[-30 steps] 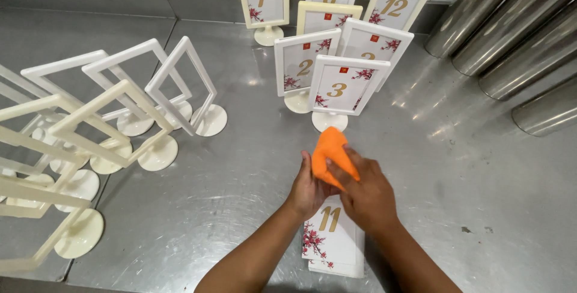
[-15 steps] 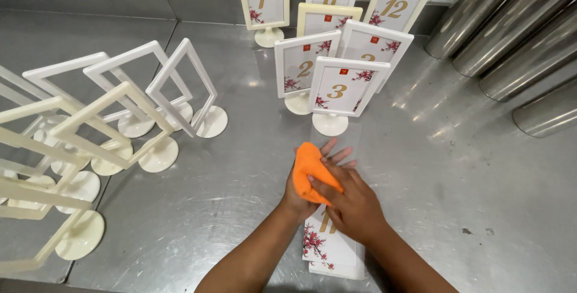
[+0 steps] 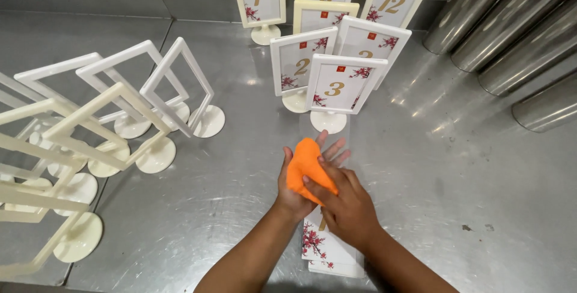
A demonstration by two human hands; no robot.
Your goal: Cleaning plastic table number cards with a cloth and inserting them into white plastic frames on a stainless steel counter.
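both hands over a steel counter [image 3: 469,197], working an orange cloth [image 3: 305,168]. left hand [image 3: 300,182] is flat and spread under the cloth, fingers fanned toward the framed cards, palm resting on a flat flowered number card [image 3: 327,248] that lies on the counter right below the wrists. right hand [image 3: 345,209] is curled on top, fingertips pressing the cloth down against the left palm, so cloth is sandwiched between the two. just beyond the fingertips stands a white-framed number stand [image 3: 339,88], with more filled stands [image 3: 327,13] packed close behind it. empty cream frames [image 3: 120,109] lean in a crowd to the left, well apart from the hands. steel cylinders [image 3: 517,34] at top right. risks, as i judge them: a wipe stroke going forward could clip the nearest stand's round base and tip it into the ones behind, domino style; the loose card under the hands could slide on the slick steel or crease if pressed unevenly; cloth could slip out since it's only pressed, not gripped.
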